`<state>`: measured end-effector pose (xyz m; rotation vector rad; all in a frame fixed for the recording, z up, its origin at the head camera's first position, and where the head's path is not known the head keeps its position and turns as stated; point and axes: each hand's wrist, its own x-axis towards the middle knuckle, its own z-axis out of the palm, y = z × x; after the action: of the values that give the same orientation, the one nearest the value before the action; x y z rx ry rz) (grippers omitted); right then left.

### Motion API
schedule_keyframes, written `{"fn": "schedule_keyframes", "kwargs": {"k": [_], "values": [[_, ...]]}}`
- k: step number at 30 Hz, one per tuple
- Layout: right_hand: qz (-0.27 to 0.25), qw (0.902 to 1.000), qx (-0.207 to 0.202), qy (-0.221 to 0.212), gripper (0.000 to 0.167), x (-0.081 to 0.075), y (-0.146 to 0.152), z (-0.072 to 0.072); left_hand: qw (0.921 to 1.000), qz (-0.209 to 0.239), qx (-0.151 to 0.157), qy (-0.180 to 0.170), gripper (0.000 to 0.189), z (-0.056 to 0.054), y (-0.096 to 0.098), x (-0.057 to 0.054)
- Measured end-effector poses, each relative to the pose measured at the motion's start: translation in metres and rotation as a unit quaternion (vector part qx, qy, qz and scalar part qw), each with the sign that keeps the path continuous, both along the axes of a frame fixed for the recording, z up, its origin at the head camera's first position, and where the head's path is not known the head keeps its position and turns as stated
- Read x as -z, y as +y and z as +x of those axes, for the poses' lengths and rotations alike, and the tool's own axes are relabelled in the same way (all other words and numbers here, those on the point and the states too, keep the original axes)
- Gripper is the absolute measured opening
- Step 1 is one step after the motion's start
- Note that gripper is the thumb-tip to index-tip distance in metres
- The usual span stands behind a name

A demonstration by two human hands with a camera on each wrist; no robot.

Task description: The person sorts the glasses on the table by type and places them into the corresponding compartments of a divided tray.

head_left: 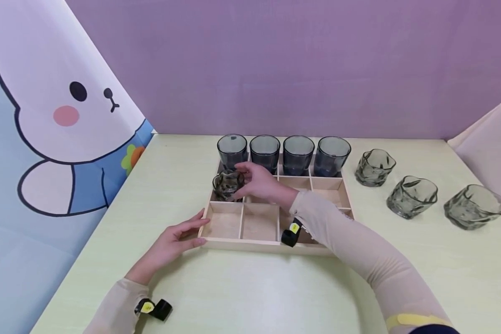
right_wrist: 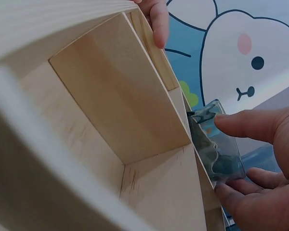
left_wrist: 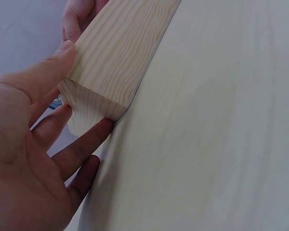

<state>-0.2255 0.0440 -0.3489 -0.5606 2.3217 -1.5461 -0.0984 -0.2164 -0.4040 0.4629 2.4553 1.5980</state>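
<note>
My right hand (head_left: 262, 183) pinches a grey wavy-walled glass (head_left: 227, 184) between thumb and fingers. The glass is at the leftmost compartment of the middle row in a divided wooden box (head_left: 250, 245). In the right wrist view the thumb lies on one side of the glass (right_wrist: 221, 154) and the fingertips on the other. At the box's front left corner my left hand (head_left: 173, 243) rests with extended fingers. The left wrist view shows its thumb on one face of the wooden corner (left_wrist: 94, 98) and its fingertips against the adjoining face.
Several smooth dark glasses (head_left: 298, 155) stand along the box's back row. To the right of the box, three more wavy glasses stand on the pale table: one near the back (head_left: 375, 168), a middle one (head_left: 412, 197) and one farther right (head_left: 476, 207). A purple backdrop (head_left: 292, 69) rises behind.
</note>
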Motion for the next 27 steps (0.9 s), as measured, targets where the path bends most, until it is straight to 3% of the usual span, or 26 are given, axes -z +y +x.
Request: {"fn": "schedule_keyframes", "kwargs": {"k": [14,27], "values": [[-0.073,0.9967,-0.002,-0.035,0.080,-0.005,0.019,0.007,1.0000,-0.006,0.000,0.007,0.048,0.000,-0.001,-0.003],[-0.117,0.9917,-0.028,-0.045,0.078,-0.017,0.067,0.025,1.0000,-0.004,0.001,0.000,0.048,0.003,0.000,-0.005]]}}
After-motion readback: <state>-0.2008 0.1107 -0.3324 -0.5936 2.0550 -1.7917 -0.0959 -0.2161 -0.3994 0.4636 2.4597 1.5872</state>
